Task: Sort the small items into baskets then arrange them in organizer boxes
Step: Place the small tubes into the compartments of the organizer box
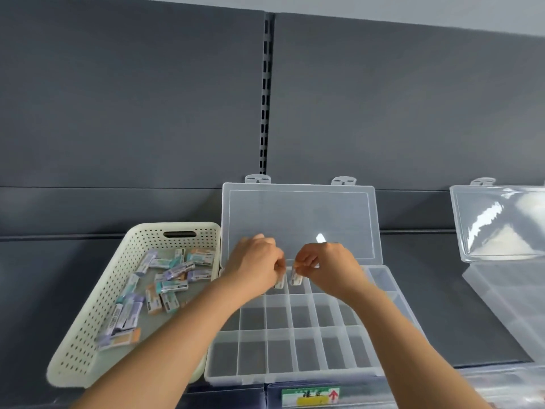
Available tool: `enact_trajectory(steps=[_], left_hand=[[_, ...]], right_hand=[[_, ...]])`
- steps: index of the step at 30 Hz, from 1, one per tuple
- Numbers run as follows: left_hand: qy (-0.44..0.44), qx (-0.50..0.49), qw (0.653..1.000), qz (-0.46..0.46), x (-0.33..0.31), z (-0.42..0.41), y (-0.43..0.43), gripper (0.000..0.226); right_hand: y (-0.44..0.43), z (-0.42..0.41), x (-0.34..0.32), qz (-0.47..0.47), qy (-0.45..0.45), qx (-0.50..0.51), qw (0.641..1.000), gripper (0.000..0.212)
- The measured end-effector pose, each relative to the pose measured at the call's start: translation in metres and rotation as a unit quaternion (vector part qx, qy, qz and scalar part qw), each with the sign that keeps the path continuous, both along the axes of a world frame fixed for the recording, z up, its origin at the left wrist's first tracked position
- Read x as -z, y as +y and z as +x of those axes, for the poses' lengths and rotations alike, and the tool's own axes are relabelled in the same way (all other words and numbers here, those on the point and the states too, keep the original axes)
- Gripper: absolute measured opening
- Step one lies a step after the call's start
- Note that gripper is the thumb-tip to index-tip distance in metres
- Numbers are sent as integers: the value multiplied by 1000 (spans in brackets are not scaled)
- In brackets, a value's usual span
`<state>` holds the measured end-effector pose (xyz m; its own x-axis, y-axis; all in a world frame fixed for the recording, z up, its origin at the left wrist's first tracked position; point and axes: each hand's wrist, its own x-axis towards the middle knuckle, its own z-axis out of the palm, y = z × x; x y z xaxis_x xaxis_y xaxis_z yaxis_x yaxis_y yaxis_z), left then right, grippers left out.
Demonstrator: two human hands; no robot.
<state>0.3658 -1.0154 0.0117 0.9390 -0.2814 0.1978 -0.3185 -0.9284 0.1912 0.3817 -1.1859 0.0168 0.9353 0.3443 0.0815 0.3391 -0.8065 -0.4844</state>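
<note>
l hand (259,261) & r hand (327,265) each pinch a small white packet (295,277) over clear plastic compartment organizer box (295,349); cream perforated basket (97,314) at left.

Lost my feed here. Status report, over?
Left hand pinches one packet, right hand a second packet. Both at far row of organizer box. Basket holds more. Nothing blocking.

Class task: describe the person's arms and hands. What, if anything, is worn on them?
The left hand and right hand wear no gloves, and no ring, watch or bracelet shows. No sleeves reach into view: the left forearm and right forearm are bare to the frame's edge.
</note>
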Motion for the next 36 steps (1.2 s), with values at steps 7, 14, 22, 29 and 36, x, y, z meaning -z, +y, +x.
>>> enact_trajectory(steps=[7,14,22,29,36], left_hand=[[19,-15,1000,10,11,0,-3,11],[26,-12,999,17,14,2,-1,12],[20,-12,999,24,14,2,2,14],[18,-16,1000,14,14,0,2,16],[18,-35,998,-47,-1,-6,15,15]], right_hand=[[-4,0,18,-32,-7,-19,999,7],[-6,3,23,-45,-18,-27,998,7],[-9,7,24,-52,-23,-35,998,7],[-8,7,25,-60,-23,-40,997,8],[0,8,18,-41,-57,-45,996,26]])
